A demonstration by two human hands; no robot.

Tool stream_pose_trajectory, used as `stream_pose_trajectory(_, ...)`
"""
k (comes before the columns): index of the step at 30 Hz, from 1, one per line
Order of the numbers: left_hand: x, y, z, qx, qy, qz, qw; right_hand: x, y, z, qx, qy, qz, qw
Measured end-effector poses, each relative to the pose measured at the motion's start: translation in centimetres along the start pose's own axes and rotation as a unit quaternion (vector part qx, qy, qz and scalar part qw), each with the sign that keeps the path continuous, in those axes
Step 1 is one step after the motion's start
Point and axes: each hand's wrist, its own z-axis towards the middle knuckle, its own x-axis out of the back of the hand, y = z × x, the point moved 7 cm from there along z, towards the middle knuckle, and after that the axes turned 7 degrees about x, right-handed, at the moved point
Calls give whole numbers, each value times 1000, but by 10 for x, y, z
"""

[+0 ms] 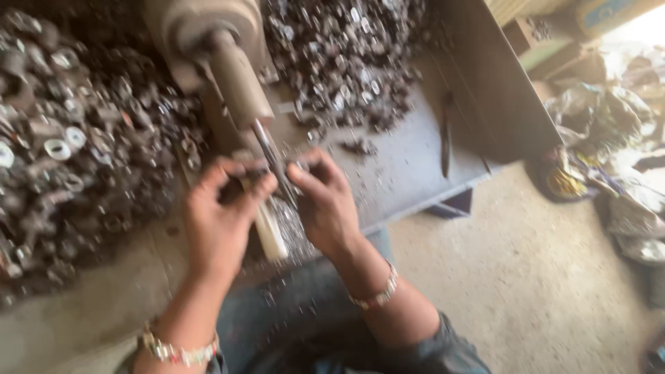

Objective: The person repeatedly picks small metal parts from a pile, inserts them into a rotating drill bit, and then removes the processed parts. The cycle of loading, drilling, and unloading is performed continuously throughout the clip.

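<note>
**A:** Which step is this, by your reading?

**B:** Working a small part at the machine. A thin metal rod (271, 158) sticks out of the thick spindle (237, 77) toward the person, and both hands meet at its tip. The left hand (220, 220) is curled tight, fingers folded around a pale wooden handle (269, 232) that pokes out below the fist, so it is closed on that tool. The right hand (325, 202) is pinched at the rod's end, thumb and forefinger together on something small and dark. The frame is blurred there, and I cannot tell whether it grips a piece or only steadies the rod.

**A:** And the parts themselves?

**B:** Heaped on both sides – a big pile of dark metal rings and fittings (76, 145) to the left, a shinier pile of small pieces (346, 55) behind the rod to the right. Fine shavings (294, 228) lie under the hands, on the grey tabletop (409, 173). A dark slim tool (447, 135) lies apart, near the raised side wall.

**A:** What does the next move call for?

**B:** My judgement: steady hands close together – the handled tool kept square to the rod while the right fingers stay clear of the spindle. Little room for slip, with both thumbs nearly touching.
</note>
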Motion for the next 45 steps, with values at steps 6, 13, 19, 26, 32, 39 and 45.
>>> stream_pose_trajectory(6, -2, -3, -30, 42, -26, 49, 998, -2, -13, -3, 19, -120, -29, 992)
stream_pose_trajectory(13, 28, -14, -65, 168, 105, -356, 913, 26, -79, 14, 273, -30, -755, 595)
stream_pose_trajectory(19, 33, 11, -62, 125, 17, -334, 934, 39, -71, 9, 179, -24, -766, 617)
stream_pose_trajectory(26, -8, 45, -79, -156, -15, 267, 951, 9, -31, -32, -61, -112, -44, 991)
stream_pose_trajectory(32, -8, 52, -63, -110, 28, 288, 951, 3, -16, -45, -96, -65, -61, 991)
stream_pose_trajectory(39, 0, 41, -54, -116, 33, 271, 955, -8, -14, -41, -29, -75, -93, 992)
stream_pose_trajectory(45, 6, 30, -42, -74, 14, 205, 976, -11, -7, -29, -12, -67, -76, 995)
